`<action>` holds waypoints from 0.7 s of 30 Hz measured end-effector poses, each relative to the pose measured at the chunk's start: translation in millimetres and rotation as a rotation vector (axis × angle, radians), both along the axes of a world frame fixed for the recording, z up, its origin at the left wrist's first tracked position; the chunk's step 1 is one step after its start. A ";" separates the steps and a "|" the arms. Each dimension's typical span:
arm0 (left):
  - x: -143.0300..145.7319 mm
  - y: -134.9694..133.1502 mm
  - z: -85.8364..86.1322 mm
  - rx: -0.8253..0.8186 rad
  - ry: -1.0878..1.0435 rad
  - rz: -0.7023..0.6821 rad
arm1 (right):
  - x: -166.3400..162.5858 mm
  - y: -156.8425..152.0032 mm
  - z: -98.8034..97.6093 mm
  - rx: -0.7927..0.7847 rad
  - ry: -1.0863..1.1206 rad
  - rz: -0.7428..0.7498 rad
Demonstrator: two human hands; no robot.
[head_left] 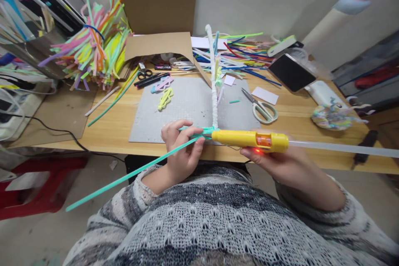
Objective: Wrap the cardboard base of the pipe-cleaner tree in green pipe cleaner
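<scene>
My left hand (182, 149) pinches turquoise pipe cleaners (134, 174); one long end runs down to the left, while shorter pieces lie bunched between the fingers. A white wrapped stem (213, 83) rises from this bunch toward the back of the table. In my right hand (271, 162) is a yellow hot glue gun (237, 137), with a long clear glue stick (336, 148) coming out of its rear and a red light glowing underneath. Its nozzle end meets the turquoise bunch near the stem's base; the exact contact is hidden.
A grey cutting mat (149, 120) bears small twisted pipe-cleaner shapes (165, 99). Scissors (262, 108) and a phone (292, 72) lie to the right. A large bundle of coloured pipe cleaners (96, 45) stands at the left. A black cable (62, 126) crosses the left table edge.
</scene>
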State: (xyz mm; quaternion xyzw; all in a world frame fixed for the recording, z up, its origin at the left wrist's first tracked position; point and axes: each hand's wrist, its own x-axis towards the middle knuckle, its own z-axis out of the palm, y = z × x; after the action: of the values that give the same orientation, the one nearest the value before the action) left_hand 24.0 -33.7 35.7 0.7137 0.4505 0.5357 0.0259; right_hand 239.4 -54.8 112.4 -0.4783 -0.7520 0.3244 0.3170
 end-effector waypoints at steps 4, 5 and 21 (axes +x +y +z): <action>0.2 -0.5 0.0 -0.001 -0.001 -0.002 | 4.0 1.1 -5.1 0.054 -0.073 0.001; 0.2 -0.6 0.1 -0.002 0.001 -0.002 | 4.7 1.0 -5.7 0.056 -0.076 0.001; 0.1 -1.7 -0.4 -0.002 0.033 -0.008 | 10.2 -7.3 10.9 0.174 -0.230 0.073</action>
State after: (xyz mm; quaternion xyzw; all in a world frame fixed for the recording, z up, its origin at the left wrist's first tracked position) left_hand 24.1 -35.5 35.3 0.7241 0.4485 0.5234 0.0216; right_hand 249.6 -62.1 123.2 -0.4552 -0.8255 0.2125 0.2571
